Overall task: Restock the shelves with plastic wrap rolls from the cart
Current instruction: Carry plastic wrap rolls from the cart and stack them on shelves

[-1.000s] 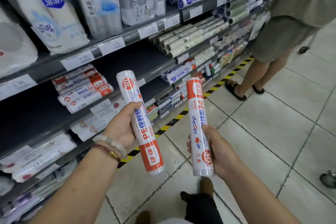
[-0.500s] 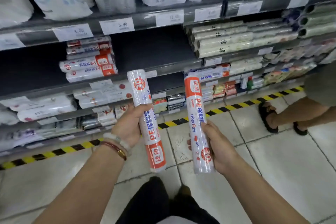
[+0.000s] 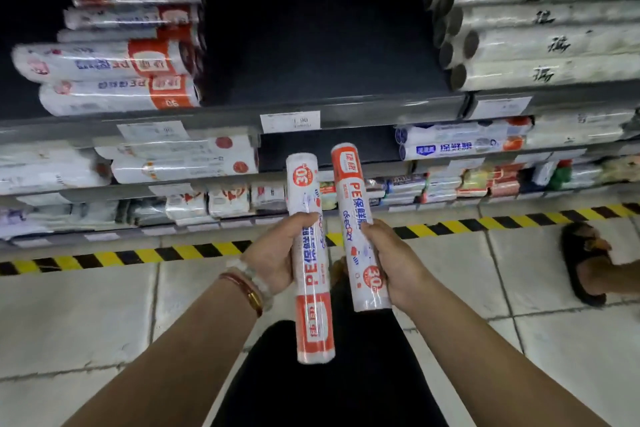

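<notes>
My left hand grips a white and orange plastic wrap roll held upright, its orange band at the bottom. My right hand grips a second plastic wrap roll of the same kind, orange band at the top. The two rolls stand side by side, nearly touching, in front of the dark shelf. A stack of matching rolls lies on that shelf at the left, with a bare stretch of shelf to its right.
Pale rolls with dark cores are stacked at the shelf's right. Lower shelves hold blue-labelled rolls and small packs. Yellow-black tape runs along the tiled floor. Another person's sandalled foot stands at right.
The view has turned to face the shelf squarely and come closer. My hands have drawn the two rolls together and raised them toward the shelf's bare middle.
</notes>
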